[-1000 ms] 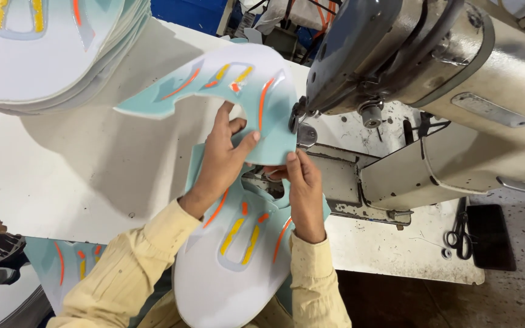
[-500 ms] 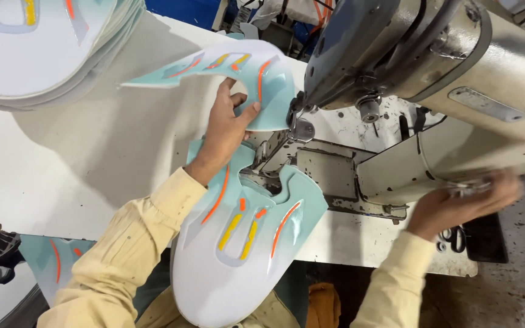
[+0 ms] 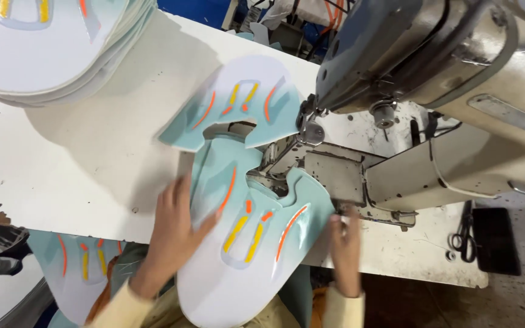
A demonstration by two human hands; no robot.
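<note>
- Our right hand has come back from the sewing machine; our left hand has dropped nearer us.
- Both lie flat, fingers released, on the near shoe upper, before the machine.
- A second upper lies beyond, left of the needle.

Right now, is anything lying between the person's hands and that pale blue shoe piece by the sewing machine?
Nothing visible. The left hand already rests on the near shoe piece, and the right hand sits at its right edge.
</note>
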